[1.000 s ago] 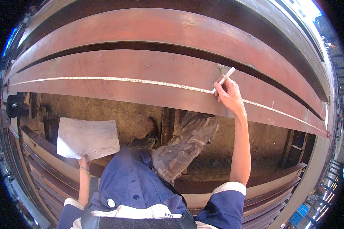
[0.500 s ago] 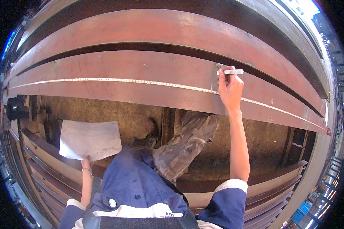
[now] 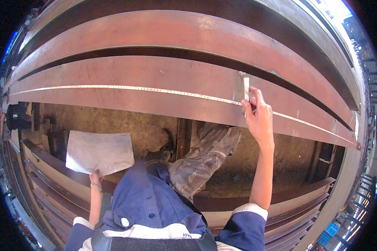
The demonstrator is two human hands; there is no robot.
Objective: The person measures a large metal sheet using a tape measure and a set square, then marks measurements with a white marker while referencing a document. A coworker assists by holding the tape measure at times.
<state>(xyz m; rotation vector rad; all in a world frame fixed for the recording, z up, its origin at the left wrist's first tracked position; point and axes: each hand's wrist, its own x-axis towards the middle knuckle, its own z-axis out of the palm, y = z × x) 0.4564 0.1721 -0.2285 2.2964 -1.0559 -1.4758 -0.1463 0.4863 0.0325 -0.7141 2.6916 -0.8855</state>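
Note:
My right hand (image 3: 259, 118) is raised to the long reddish-brown steel beam (image 3: 125, 73) in front of me, gripping a white marker stick (image 3: 246, 88) whose tip points up at the beam face, beside a grey chalked patch. A measuring tape (image 3: 113, 88) lies stretched along the beam, passing just under the marker. Down at my left side, my left hand (image 3: 96, 178) holds a creased sheet of paper (image 3: 99, 152) by its lower edge.
A second reddish beam (image 3: 167, 29) runs parallel behind the first. More steel sections (image 3: 46, 167) lie by my left and lower right. My camouflage trouser leg (image 3: 201, 161) and boot stand on dirty ground (image 3: 125, 125). Faint chalk marks (image 3: 296, 133) show further right.
My right hand turned the marker from slanted, to horizontal, to upright against the beam, staying at the same spot on the tape. The paper in my left hand barely shifted.

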